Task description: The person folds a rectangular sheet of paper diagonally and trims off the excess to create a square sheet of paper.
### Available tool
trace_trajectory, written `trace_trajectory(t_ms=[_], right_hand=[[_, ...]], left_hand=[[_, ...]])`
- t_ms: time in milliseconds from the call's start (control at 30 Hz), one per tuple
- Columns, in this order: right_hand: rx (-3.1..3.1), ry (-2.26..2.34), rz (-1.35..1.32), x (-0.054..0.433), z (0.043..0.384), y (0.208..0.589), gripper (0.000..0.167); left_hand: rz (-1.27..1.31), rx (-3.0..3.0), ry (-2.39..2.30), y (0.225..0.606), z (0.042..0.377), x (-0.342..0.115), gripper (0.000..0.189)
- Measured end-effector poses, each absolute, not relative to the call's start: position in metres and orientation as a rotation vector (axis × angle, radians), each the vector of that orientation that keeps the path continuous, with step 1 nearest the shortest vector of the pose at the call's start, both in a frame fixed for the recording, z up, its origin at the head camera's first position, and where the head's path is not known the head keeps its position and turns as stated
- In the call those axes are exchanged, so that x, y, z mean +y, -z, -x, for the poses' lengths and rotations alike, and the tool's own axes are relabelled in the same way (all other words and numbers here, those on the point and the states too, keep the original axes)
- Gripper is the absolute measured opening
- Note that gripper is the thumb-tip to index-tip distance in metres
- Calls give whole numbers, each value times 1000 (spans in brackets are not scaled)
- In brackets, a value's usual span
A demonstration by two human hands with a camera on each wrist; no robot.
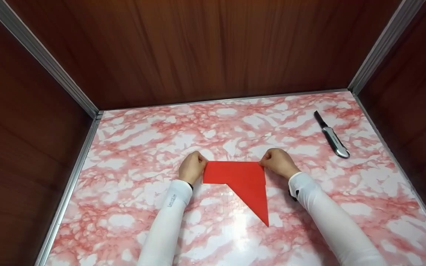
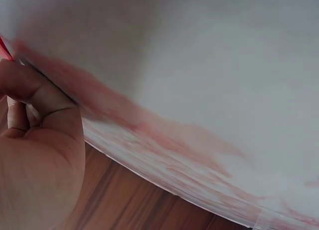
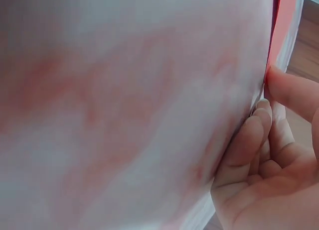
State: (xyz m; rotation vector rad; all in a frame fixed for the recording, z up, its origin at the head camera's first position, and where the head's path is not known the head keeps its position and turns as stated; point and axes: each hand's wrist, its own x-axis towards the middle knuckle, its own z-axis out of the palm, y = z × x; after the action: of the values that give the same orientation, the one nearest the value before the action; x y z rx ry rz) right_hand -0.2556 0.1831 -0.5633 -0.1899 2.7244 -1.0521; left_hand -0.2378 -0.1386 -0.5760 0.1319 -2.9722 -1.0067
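A folded sheet of red paper (image 1: 234,172) lies on the marbled tabletop, with a straight far edge and a pointed flap reaching toward the person on the right. At its far left corner my left hand (image 1: 192,168) pinches the paper, fingers curled. My right hand (image 1: 279,162) pinches the far right corner. In the left wrist view only a sliver of red paper (image 2: 5,49) shows beyond the left hand (image 2: 42,150). The right wrist view has the thumb and fingers of the right hand (image 3: 274,170) at the edge of the red paper (image 3: 282,33).
A utility knife (image 1: 332,138) with a dark blade end and a grey-black handle lies at the back right of the pink-and-white tabletop (image 1: 135,155). Brown wood-grain panels (image 1: 213,51) with metal edging stand at the back and both sides.
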Motion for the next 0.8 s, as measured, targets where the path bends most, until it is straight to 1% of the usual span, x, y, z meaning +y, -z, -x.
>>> trace_trajectory(t_ms=[200, 233, 400, 500, 600, 733, 800], right_hand=[[2711, 998, 213, 181, 259, 559, 15], [2711, 990, 213, 180, 259, 559, 15], [2719, 977, 210, 178, 259, 559, 16], [2727, 973, 223, 179, 258, 561, 18], [2730, 964, 236, 180, 257, 560, 18], [2743, 955, 243, 180, 257, 559, 18], [2750, 946, 243, 180, 257, 559, 18]], left_hand=[[-107, -2984, 932, 575, 235, -133, 3], [-98, -2983, 908, 575, 235, -132, 5], [52, -2921, 716, 574, 229, -121, 29], [220, -2891, 557, 568, 217, -104, 35], [399, -2954, 413, 559, 198, -80, 43], [550, -3121, 288, 555, 172, -49, 70], [570, -3179, 225, 558, 163, -39, 79]])
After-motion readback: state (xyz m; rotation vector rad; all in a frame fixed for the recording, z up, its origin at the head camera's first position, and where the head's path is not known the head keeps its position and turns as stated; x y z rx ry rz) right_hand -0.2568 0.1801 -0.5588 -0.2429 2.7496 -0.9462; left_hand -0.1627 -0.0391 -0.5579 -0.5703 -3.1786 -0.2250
